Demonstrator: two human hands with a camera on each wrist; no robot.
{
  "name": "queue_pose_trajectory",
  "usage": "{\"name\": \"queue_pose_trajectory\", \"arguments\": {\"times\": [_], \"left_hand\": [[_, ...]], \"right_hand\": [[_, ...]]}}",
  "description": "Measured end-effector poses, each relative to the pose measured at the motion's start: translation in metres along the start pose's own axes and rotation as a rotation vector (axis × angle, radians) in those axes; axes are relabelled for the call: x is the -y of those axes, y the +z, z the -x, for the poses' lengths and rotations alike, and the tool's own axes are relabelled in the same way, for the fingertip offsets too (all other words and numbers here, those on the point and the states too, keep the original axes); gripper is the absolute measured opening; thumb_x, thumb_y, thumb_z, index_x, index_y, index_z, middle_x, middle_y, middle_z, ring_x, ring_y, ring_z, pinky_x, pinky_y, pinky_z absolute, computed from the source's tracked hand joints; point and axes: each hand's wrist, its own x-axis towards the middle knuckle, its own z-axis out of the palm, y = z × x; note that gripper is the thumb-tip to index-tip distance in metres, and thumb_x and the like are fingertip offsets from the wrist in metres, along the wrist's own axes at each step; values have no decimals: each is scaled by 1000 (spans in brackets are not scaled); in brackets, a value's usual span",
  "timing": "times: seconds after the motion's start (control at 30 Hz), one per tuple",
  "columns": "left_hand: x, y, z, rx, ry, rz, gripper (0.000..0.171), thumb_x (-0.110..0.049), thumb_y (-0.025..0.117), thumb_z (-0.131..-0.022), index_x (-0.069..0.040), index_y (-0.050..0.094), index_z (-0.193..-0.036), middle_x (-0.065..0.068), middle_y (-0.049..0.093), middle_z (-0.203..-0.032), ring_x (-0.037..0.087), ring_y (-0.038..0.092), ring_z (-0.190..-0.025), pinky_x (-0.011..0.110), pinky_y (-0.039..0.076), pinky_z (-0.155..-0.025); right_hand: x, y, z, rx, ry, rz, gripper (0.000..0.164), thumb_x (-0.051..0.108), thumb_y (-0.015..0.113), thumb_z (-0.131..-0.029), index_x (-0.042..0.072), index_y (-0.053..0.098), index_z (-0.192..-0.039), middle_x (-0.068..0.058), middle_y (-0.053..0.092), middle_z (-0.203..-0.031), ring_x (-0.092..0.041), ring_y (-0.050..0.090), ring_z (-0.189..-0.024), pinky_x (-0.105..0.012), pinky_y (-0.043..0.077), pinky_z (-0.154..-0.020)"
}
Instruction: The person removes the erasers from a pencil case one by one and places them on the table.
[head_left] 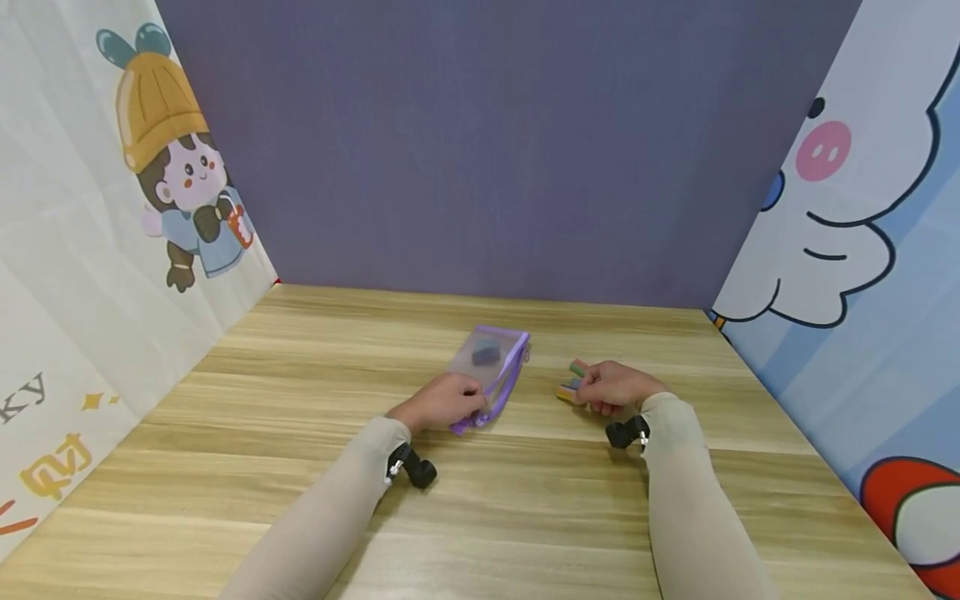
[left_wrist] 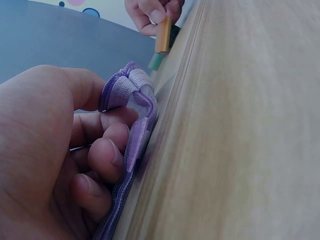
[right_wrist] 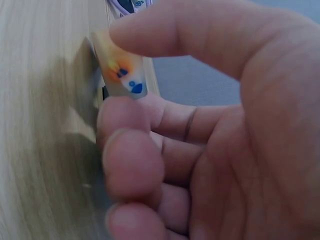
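My left hand point(head_left: 446, 402) grips the near, open edge of a purple-trimmed see-through zip pouch point(head_left: 463, 360), which lies on the table. In the left wrist view the purple zipped edge point(left_wrist: 137, 137) runs between thumb and curled fingers. A dark bluish block point(head_left: 486, 353) shows through the pouch. To the right, my right hand point(head_left: 618, 386) pinches several small coloured blocks just above the tabletop. A yellow-orange block point(head_left: 565, 393) and a green-and-pink block point(head_left: 577, 367) stick out toward the pouch. Up close, one block point(right_wrist: 125, 75) bears an orange and blue print between thumb and fingertips.
The wood-grain table point(head_left: 495, 517) spreads around both hands. A grey-purple panel point(head_left: 495, 150) stands along its back edge, with cartoon-printed sheets on the left point(head_left: 67, 208) and right point(head_left: 885, 275). Each wrist carries a black camera mount.
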Motion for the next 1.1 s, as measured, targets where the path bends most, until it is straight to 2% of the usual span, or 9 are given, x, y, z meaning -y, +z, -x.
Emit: {"name": "queue_pose_trajectory", "arguments": {"times": [0.43,0.7,0.87,0.97,1.1], "left_hand": [[-1,-1,1,4,2,-4,25,-24,58,-96,-14,62,-73,-2,63,-67,10,55,-56,28,50,-52],[-1,-1,2,4,7,0,24,-23,58,-96,-13,62,-74,-1,63,-68,11,56,-56,28,51,-51],[-1,0,2,8,2,8,24,-23,58,-96,-13,62,-75,-1,63,-69,11,56,-56,29,51,-52],[-2,-1,2,6,2,-4,25,-23,58,-97,-13,62,-74,-1,63,-68,10,55,-56,28,50,-52],[-3,-1,2,4,4,-6,25,-23,58,-97,-13,62,-74,-1,63,-68,10,55,-56,28,49,-51]], "right_hand": [[-1,0,3,-4,21,-28,25,30,72,-91,7,62,-92,-5,59,-72,-14,44,-55,-29,36,-49],[-4,0,1,-34,18,-16,22,27,66,-93,6,62,-93,-9,61,-78,-16,47,-57,-29,39,-50],[0,1,0,-86,0,-54,23,27,64,-97,4,61,-100,-11,64,-89,-15,46,-55,-29,39,-49],[7,1,1,-140,-24,-66,27,29,59,-100,2,61,-103,-11,64,-87,-15,45,-53,-31,39,-50],[12,2,1,-190,-25,-54,33,33,55,-102,1,61,-99,-9,61,-77,-17,44,-53,-33,39,-53]]}}
